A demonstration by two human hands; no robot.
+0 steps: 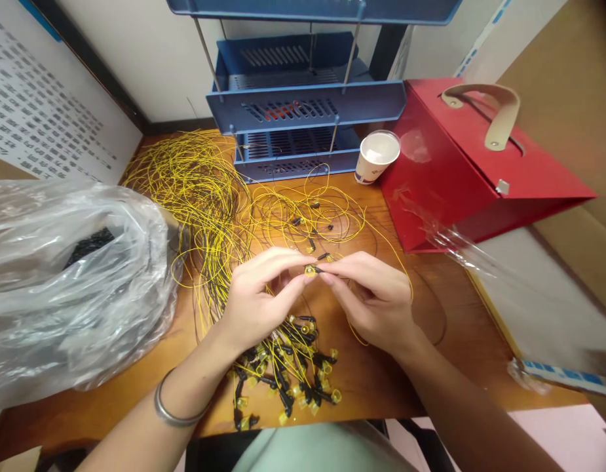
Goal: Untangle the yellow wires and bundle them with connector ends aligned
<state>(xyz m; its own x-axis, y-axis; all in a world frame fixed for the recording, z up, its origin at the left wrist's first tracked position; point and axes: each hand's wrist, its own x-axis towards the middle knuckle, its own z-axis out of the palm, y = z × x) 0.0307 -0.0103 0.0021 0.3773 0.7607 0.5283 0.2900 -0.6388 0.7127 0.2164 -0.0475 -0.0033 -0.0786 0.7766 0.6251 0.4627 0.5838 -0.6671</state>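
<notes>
Over the middle of the wooden table, my left hand and my right hand meet fingertip to fingertip. My left thumb and index finger pinch a small clear-yellow cap. The right fingertips close on the thin black connector joined to it. Below my left hand spreads a bunch of black connectors with yellow caps, fixed to yellow and black wires. A large tangle of yellow wires runs up behind that hand. Just beyond my fingers lie several loose capped connectors among looped wires.
A clear plastic bag bulges at the left. Blue stacked trays stand at the back, with a paper cup beside them. To the right are a red box with a beige handle and cardboard.
</notes>
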